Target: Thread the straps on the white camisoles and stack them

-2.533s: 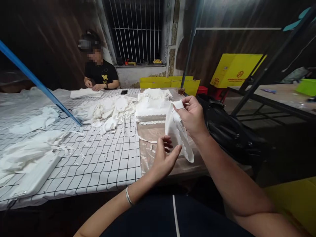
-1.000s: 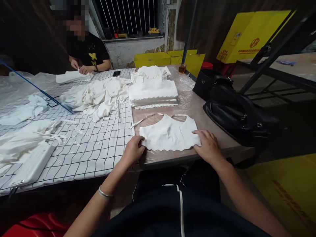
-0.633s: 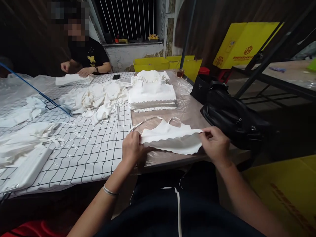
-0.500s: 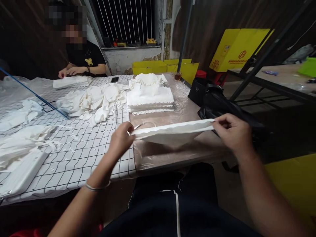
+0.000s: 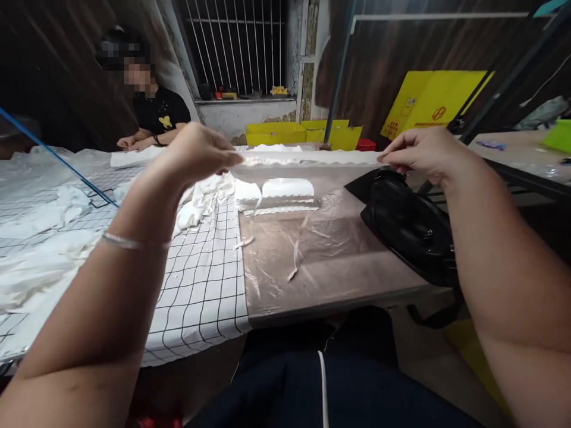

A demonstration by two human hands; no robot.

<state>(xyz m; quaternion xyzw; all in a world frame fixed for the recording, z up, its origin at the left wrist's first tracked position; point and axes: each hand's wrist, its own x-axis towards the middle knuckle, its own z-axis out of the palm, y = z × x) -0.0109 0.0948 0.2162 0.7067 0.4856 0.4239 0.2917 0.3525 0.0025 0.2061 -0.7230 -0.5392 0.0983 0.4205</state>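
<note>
Two hands held one white garment piece [image 5: 307, 159] stretched flat between them, well above the table [image 5: 339, 279]. The left hand [image 5: 198, 151] pinched the piece's left end between closed fingertips, a bracelet [image 5: 129, 241] showing on that wrist, and the right hand [image 5: 419, 153] pinched the right end in the same way, so the cloth ran edge-on as a thin, scalloped strip. Below and beyond it a neat stack of white pieces [image 5: 279, 193] lay on the clear plastic sheet [image 5: 312, 249], with a loose heap of white cloth [image 5: 200, 199] just to its left on the checked cloth [image 5: 200, 279]. A black bag [image 5: 410, 229] sat at the table's right edge. Across the table, another person [image 5: 154, 116] rested both hands on a folded white piece [image 5: 134, 157].
</note>
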